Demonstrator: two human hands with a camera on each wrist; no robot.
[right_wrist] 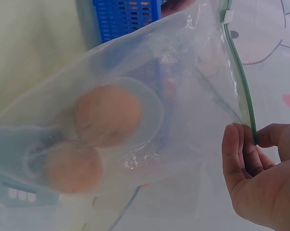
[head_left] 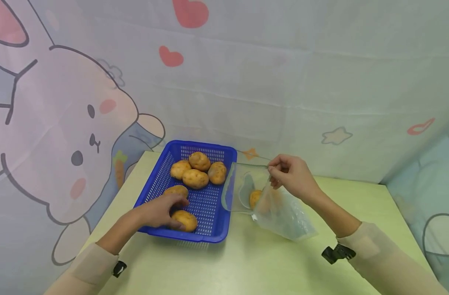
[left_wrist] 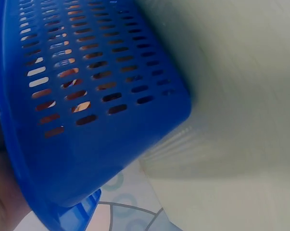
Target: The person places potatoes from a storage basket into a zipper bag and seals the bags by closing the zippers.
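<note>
A blue slotted basket (head_left: pixel 194 237) on the pale green table holds several potatoes. My left hand (head_left: pixel 164 211) reaches into its near end, and its fingers curl round the left end of the front potato (head_left: pixel 188 220). Just right of the basket, my right hand (head_left: pixel 279 172) pinches the zip edge of a clear plastic bag (head_left: pixel 283 217) and holds its mouth open towards the basket. In the right wrist view the bag (right_wrist: pixel 183 72) holds two potatoes (right_wrist: pixel 108 114) (right_wrist: pixel 72 166), and my right hand (right_wrist: pixel 253 139) nips the green zip strip. The left wrist view shows only the basket wall (left_wrist: pixel 111 125) from outside.
The table (head_left: pixel 246 266) runs to a cartoon-printed cloth backdrop (head_left: pixel 283 82) that encloses it at the back and on both sides. The basket stands at the table's back left, and the bag's closed end rests on the tabletop.
</note>
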